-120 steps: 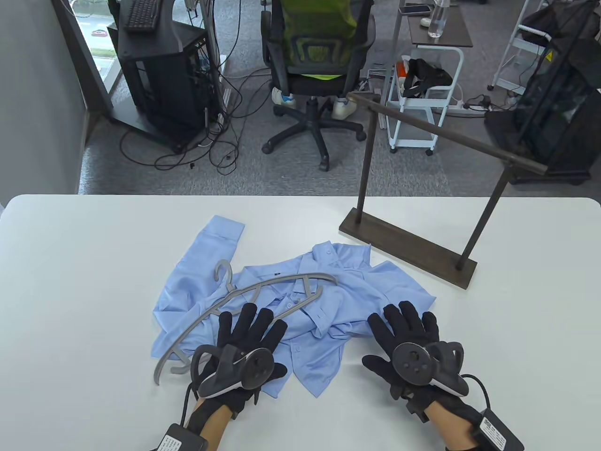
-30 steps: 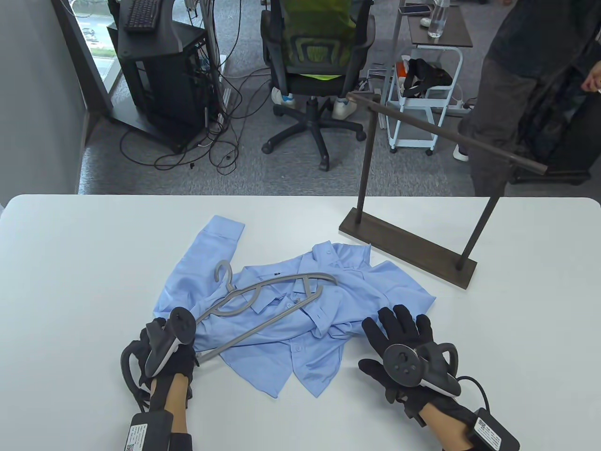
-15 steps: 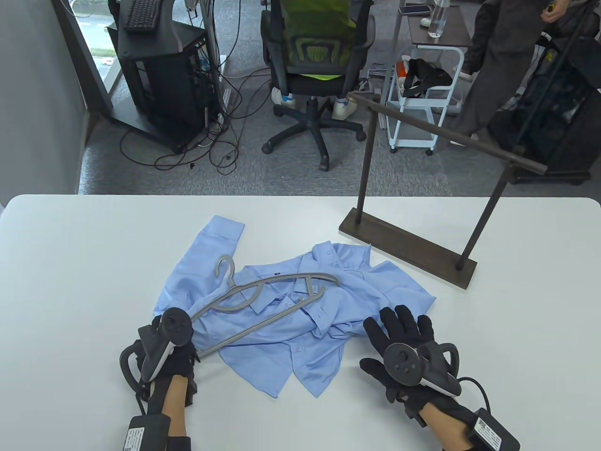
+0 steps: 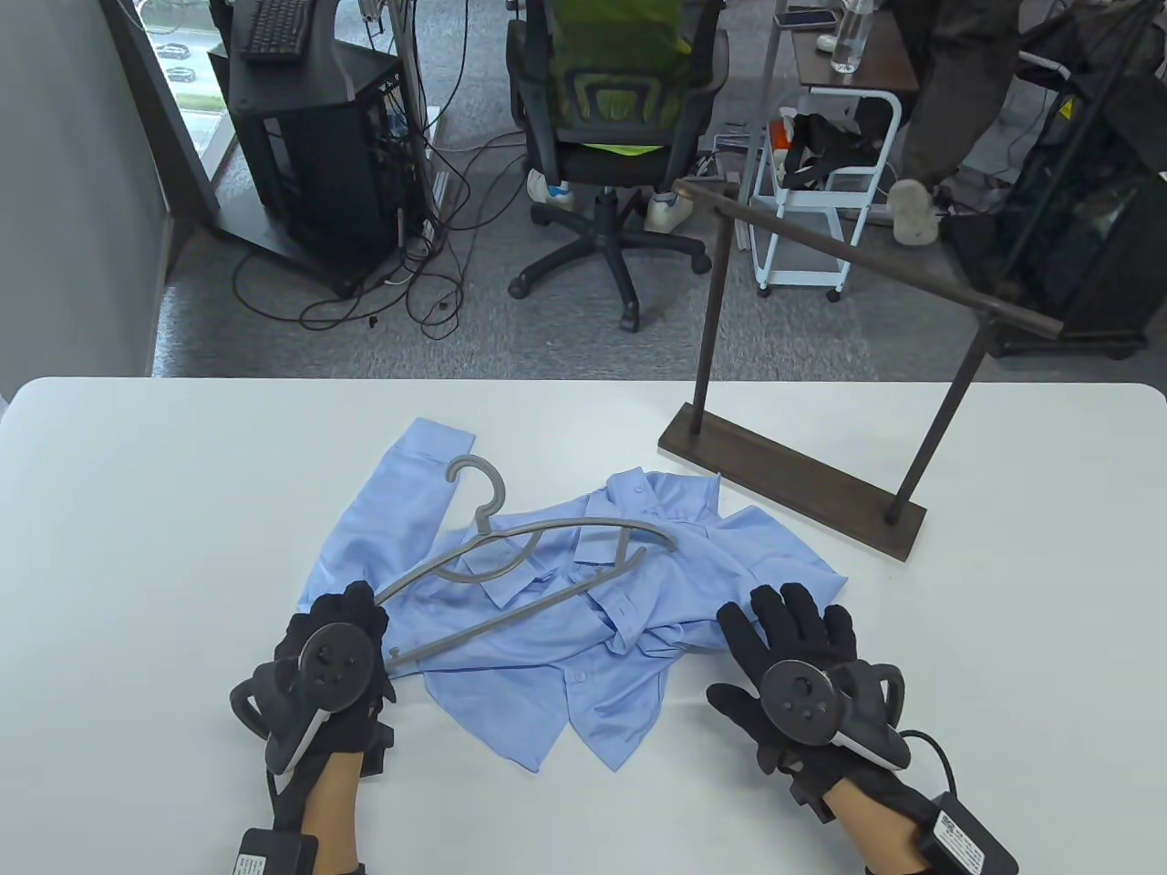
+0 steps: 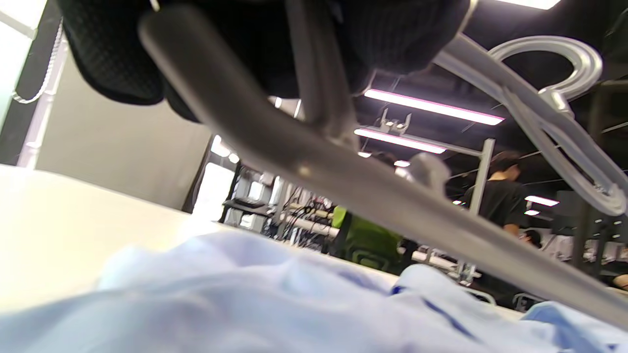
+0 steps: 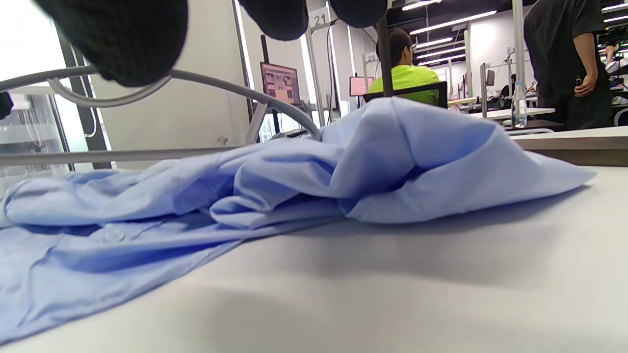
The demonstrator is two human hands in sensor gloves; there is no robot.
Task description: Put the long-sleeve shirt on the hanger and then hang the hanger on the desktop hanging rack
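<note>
Three cameras, one table.
We look down from above the table [image 4: 137,510]; both wrist views sit low, close, facing across the blue shirt [image 4: 583,629], which all share.

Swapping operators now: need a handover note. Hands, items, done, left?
Left hand: grips the near end of the grey plastic hanger, which is raised above the shirt.
Right hand: fingers straight, flat at the shirt's near right edge.
Light blue long-sleeve shirt: crumpled on the white table, not on the hanger.
Dark brown desktop hanging rack: far right on the table, bar bare.
Done: hanger picked up.
Left: dress the hanger, hook it on the rack.
</note>
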